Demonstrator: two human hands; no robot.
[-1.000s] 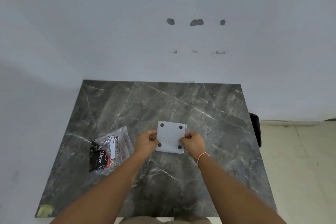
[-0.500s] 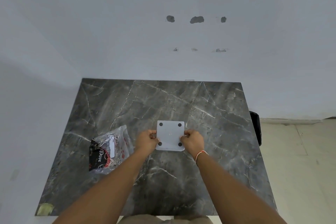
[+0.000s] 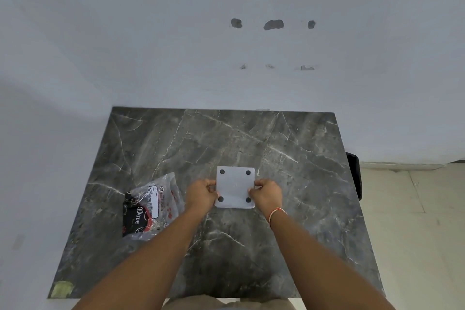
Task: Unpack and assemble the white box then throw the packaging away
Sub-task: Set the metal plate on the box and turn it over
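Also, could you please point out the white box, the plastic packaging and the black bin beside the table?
white box (image 3: 235, 187): head view, middle of its flat face between the four dark dots.
plastic packaging (image 3: 151, 205): head view, on the crumpled clear bag.
black bin (image 3: 354, 176): head view, its visible side past the table's right edge.

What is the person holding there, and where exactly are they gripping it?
The white box, its face with four dark dots turned up. The left hand pinches its left edge and the right hand its right edge, over the marble table.
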